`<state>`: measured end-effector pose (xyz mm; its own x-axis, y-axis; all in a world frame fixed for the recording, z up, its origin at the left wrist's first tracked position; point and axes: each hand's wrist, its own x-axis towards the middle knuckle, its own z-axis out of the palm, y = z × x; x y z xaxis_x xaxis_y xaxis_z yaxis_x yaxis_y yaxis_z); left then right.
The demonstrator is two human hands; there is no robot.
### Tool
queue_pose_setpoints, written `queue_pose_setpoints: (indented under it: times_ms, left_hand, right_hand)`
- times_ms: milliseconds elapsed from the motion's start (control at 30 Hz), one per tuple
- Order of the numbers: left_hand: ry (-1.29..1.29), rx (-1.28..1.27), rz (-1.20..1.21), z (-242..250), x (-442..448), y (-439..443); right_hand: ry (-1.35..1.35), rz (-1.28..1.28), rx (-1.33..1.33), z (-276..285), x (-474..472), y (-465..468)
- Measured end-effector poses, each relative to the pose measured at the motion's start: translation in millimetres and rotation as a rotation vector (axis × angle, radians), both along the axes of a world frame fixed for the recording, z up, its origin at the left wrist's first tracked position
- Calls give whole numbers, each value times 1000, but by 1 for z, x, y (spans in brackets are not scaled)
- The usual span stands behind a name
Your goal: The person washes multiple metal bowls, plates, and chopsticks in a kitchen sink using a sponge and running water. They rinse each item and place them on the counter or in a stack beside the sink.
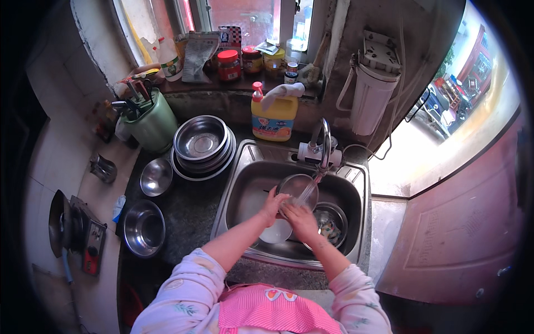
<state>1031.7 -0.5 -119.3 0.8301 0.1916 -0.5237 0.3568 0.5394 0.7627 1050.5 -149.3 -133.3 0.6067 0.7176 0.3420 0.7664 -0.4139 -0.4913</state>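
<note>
Over the stainless steel sink, my left hand grips the near left edge of a round, shallow dish or lid. It is tilted, and I cannot tell whether it is glass or metal. My right hand lies against its near side, motion-blurred, its fingertips unclear. Water from the curved chrome tap runs onto the dish just beyond my fingers. Below my hands a white bowl sits in the sink. To its right is a steel basin with wet, multicoloured contents, perhaps a cloth or scraps.
Stacked steel basins stand left of the sink, near a small steel bowl and a larger one. A yellow detergent jug with a cloth over it stands behind. Farther left are a green knife holder and a stove.
</note>
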Motion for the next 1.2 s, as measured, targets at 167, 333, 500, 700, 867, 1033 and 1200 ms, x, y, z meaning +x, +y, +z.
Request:
queue_pose_setpoints:
  times_ms: [167,333,500,700,867,1033,1200]
  left_hand:
    - [-180,607,-30,-21,4,-20]
    - [-387,1377,-555,-21,-22,-72]
    - [-543,1685,-756,10,-11,-57]
    - [-566,1430,-333,-9,53,-58]
    - [28,-19,-499,13,62,1]
    - [-193,-264,-281,6,21,5]
    - [-266,446,27,-4,11,-1]
  right_hand:
    - [531,-124,127,-6,20,-1]
    - [1595,-179,986,-34,54,-15]
    - [1606,-202,1091,-3,32,-29]
    - [1188,-306,962,-16,17,-38]
    - [1188,-428,940,18,22,-56]
    - [1104,-591,932,15,68,-51]
    - [1187,-503,658,-6,87,-26]
